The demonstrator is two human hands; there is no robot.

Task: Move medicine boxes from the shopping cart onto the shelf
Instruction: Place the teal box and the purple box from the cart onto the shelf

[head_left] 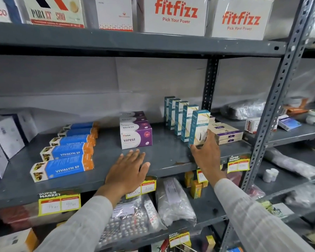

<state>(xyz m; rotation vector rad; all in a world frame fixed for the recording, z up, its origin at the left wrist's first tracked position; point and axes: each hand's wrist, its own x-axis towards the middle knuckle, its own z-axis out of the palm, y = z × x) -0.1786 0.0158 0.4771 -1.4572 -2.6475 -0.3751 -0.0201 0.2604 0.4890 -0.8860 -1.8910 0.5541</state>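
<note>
A tall teal and white Ketocare box (198, 126) stands upright at the front of a row of several like boxes (178, 113) on the grey middle shelf (167, 153). My right hand (205, 151) grips this front box at its lower right side. Flat on the shelf's front part lies my left hand (129, 170), fingers spread, holding nothing, just in front of the purple and white Virest boxes (135, 135). A bit of the shopping cart's wire (182, 249) shows at the bottom edge.
Blue and orange Vivalyn EF boxes (65, 155) lie in a row at the left. Beige flat boxes (225, 133) sit right of the teal row. A perforated upright post (273, 106) bounds the shelf at the right. Fitfizz cartons (176, 15) fill the shelf above; bagged blister packs (173, 200) lie below.
</note>
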